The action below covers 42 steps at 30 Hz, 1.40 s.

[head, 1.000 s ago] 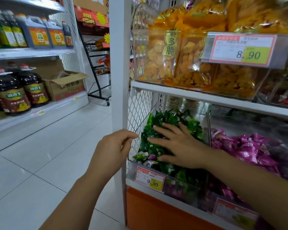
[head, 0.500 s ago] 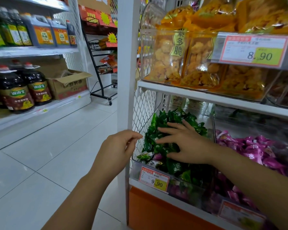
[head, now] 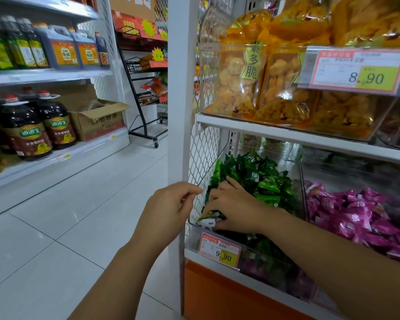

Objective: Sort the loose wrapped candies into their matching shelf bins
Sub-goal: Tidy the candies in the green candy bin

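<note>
A clear bin (head: pixel 192 237) on the lower shelf holds a heap of green wrapped candies (head: pixel 263 179). To its right, behind a clear divider, lies a heap of purple wrapped candies (head: pixel 356 211). My right hand (head: pixel 236 209) is inside the green bin at its front left corner. Its fingers and thumb curl round a wrapped candy (head: pixel 209 222) with a white end that pokes out beneath them. My left hand (head: pixel 169 211) hovers in front of the white shelf post (head: pixel 180 112), left of the bin, fingers loosely curled and holding nothing I can see.
A 9.90 price tag (head: pixel 219 249) hangs on the bin's front. The shelf above carries orange snack bags (head: pixel 238 84) and an 8.90 tag (head: pixel 356 70). Across the tiled aisle (head: pixel 79 215) stand oil bottles (head: pixel 26 132), a cardboard box (head: pixel 97 121) and a black wire rack (head: pixel 146 100).
My right hand slid from the top of the green heap down to the bin's front left corner and curled its fingers round a candy. My left hand has barely moved.
</note>
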Each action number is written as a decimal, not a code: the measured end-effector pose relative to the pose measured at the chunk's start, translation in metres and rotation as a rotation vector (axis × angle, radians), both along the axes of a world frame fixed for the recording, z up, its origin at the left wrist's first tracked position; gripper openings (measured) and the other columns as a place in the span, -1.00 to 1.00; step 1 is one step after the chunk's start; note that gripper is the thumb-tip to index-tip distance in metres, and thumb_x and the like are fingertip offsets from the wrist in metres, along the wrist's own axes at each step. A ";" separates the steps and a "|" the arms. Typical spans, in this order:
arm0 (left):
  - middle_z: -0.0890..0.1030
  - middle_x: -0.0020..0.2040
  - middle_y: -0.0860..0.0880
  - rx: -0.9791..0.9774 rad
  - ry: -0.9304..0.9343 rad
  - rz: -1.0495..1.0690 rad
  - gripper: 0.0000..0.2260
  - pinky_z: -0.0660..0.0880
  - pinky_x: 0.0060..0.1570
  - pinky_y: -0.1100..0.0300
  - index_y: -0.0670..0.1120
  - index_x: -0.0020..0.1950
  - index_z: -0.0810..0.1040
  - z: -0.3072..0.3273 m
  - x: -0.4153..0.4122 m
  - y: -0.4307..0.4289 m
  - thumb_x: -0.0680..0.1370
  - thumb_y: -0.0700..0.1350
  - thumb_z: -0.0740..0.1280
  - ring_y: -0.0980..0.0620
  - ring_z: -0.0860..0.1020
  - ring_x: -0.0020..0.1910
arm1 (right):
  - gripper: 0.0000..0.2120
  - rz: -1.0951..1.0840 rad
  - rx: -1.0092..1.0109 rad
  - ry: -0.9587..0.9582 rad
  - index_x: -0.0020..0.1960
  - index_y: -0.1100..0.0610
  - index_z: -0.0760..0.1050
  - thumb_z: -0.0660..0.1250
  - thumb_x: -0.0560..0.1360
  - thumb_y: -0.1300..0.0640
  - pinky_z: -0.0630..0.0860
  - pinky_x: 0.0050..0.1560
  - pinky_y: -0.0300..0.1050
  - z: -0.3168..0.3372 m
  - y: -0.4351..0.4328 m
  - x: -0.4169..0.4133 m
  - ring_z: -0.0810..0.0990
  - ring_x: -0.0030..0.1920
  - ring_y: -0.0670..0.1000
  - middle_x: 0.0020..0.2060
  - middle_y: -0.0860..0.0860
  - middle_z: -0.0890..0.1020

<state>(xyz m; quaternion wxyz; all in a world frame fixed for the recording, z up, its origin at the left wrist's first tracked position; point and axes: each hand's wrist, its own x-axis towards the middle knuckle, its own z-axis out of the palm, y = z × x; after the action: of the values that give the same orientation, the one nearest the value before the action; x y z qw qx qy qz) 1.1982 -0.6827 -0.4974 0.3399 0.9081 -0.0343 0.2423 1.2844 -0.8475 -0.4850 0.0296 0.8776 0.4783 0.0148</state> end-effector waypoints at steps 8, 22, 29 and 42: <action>0.61 0.04 0.17 0.024 -0.041 -0.019 -0.80 0.48 0.00 0.28 0.05 0.11 0.62 0.004 -0.002 -0.006 0.57 -0.17 0.28 0.19 0.55 -0.03 | -0.64 -0.114 0.398 0.326 0.24 -0.03 0.49 0.42 0.46 0.02 0.31 0.08 -0.36 0.023 -0.030 -0.022 0.39 0.07 -0.22 0.23 -0.13 0.49; 0.51 0.21 0.14 0.225 -0.034 -0.383 -0.76 0.40 0.03 0.32 0.06 0.25 0.53 0.015 0.015 -0.126 0.60 -0.09 0.23 0.19 0.49 0.04 | -0.65 -0.567 0.984 0.359 0.29 -0.01 0.42 0.34 0.52 0.12 0.53 0.17 -0.05 0.037 -0.192 -0.105 0.54 0.15 -0.13 0.17 -0.12 0.53; 0.38 0.35 0.17 0.341 0.047 -0.444 -0.71 0.29 0.16 0.32 0.08 0.33 0.46 0.011 0.030 -0.170 0.62 0.01 0.18 0.17 0.35 0.30 | -0.64 -0.921 0.845 -0.035 0.31 0.02 0.42 0.32 0.53 0.17 0.45 0.01 -0.16 0.038 -0.284 -0.117 0.52 0.12 0.01 0.19 -0.02 0.51; 0.39 0.36 0.15 0.350 0.051 -0.452 -0.73 0.28 0.20 0.28 0.07 0.28 0.51 0.006 0.037 -0.169 0.60 0.01 0.21 0.16 0.36 0.30 | -0.50 -1.152 -0.065 0.145 0.55 0.00 -0.02 -0.13 0.65 -0.10 -0.11 0.45 0.31 -0.001 -0.349 -0.096 -0.19 0.53 0.10 0.55 -0.01 -0.19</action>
<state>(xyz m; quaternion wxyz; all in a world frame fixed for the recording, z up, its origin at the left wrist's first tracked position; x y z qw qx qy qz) 1.2349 -0.8513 -0.4911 0.2239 0.9281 -0.2687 0.1279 1.1889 -1.1960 -0.4856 0.0269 0.9937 -0.0754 -0.0784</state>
